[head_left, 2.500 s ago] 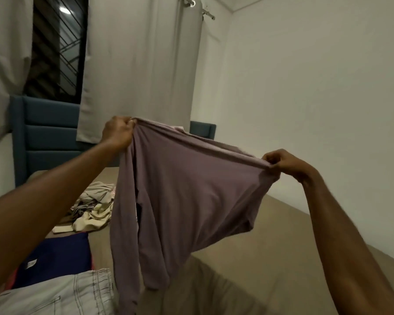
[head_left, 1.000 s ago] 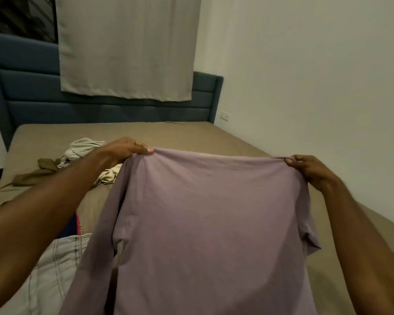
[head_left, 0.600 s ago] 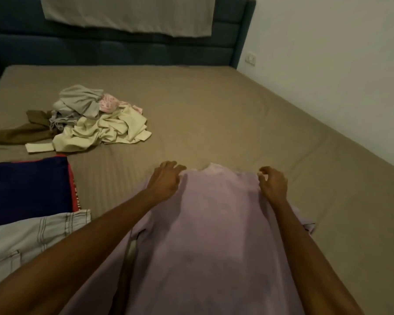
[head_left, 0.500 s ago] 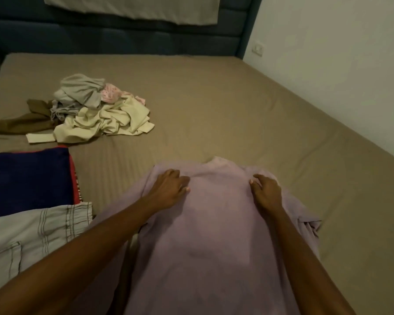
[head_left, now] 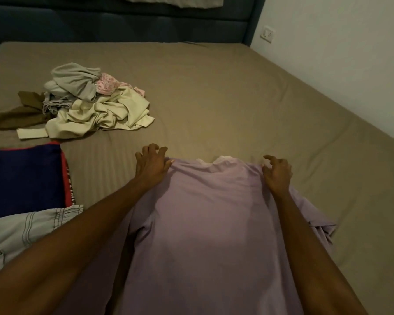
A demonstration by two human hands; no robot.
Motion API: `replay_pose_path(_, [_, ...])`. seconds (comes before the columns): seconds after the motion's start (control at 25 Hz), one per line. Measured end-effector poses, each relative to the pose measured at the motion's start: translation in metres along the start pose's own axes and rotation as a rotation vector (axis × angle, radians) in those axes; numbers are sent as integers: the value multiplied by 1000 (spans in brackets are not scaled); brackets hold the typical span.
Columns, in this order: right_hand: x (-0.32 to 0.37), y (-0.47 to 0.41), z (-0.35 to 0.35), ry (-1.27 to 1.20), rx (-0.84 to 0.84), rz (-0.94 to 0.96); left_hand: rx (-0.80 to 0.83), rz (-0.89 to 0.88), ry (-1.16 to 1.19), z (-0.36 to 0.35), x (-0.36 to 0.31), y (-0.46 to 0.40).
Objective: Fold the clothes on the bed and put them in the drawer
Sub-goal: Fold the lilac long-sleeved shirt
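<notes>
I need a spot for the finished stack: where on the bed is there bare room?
The widest bare sheet lies between the purple shirt, the headboard and the wall. A narrower strip runs between the shirt and the navy garment. The left side is crowded: the unfolded pile, the navy garment, grey shorts.

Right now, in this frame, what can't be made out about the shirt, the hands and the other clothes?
- Lilac shirt: hem cut off by the head view's bottom edge; left sleeve hidden under the forearm.
- Left hand, right hand: whether the thumbs pinch fabric, hidden beneath the hands.
- Clothes pile: garment count, too tangled.
- Drawer: out of view.
</notes>
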State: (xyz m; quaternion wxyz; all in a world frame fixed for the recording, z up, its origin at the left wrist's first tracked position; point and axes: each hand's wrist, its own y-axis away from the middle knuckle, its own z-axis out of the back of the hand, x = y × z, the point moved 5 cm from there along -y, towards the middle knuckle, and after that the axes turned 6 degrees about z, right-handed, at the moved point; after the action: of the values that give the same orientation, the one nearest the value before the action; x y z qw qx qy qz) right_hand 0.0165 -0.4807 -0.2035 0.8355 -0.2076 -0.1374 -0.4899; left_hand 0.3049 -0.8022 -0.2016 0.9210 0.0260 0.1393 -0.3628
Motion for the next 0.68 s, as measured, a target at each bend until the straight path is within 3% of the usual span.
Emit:
replay_pose_path(0.16, [21,-32,-46,-104,360,26,397,128,330,-18,12,-34])
replay_pose_path(0.24, [24,-41,-54,-212,217,24,510,171,644,-18,19,-45])
replay_pose_path(0.32, [23,-44,-60,-294,53,6,501,285,955,-20,30,-56])
replay_pose_path(0.36, [23,-42,-65,-267,56,3,464,343,1044,-25,35,-57])
replay_pose_path(0.48, [20,-42,-89,-152,130,-54,374,439,1053,-51,37,-60])
replay_pose_path(0.68, [21,-46,-91,-225,317,-76,383,482,995,-48,41,-61])
